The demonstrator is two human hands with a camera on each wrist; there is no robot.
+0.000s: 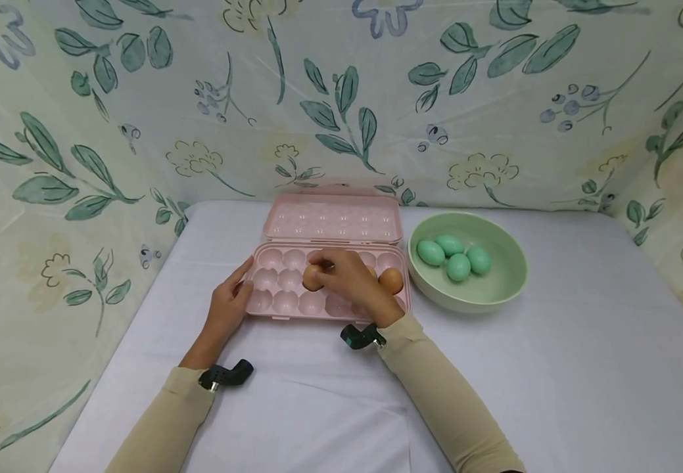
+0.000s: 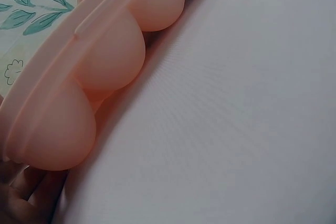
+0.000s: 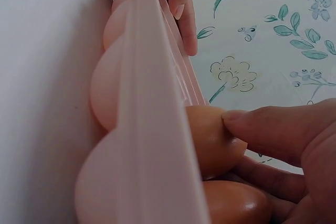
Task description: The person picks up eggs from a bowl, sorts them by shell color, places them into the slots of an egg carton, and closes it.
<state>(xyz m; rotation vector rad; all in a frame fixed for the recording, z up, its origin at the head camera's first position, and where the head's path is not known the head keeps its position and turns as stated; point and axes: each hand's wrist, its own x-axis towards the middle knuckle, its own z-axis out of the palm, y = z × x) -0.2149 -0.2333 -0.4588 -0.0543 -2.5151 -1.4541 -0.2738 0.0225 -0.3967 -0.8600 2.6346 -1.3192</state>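
My right hand pinches a brown egg between thumb and fingers, over the middle row of a pink egg carton. In the right wrist view the thumb presses on the held egg, just behind the carton's rim. Another brown egg sits in a cup near the carton's right end, and one more is mostly hidden by the right hand. My left hand grips the carton's left end, its fingers reaching around the underside at the corner in the left wrist view.
The carton's lid stands opened back behind it. Close to its right is a green bowl with several mint-green eggs. A white cloth covers the table, and a floral curtain hangs along the back and sides.
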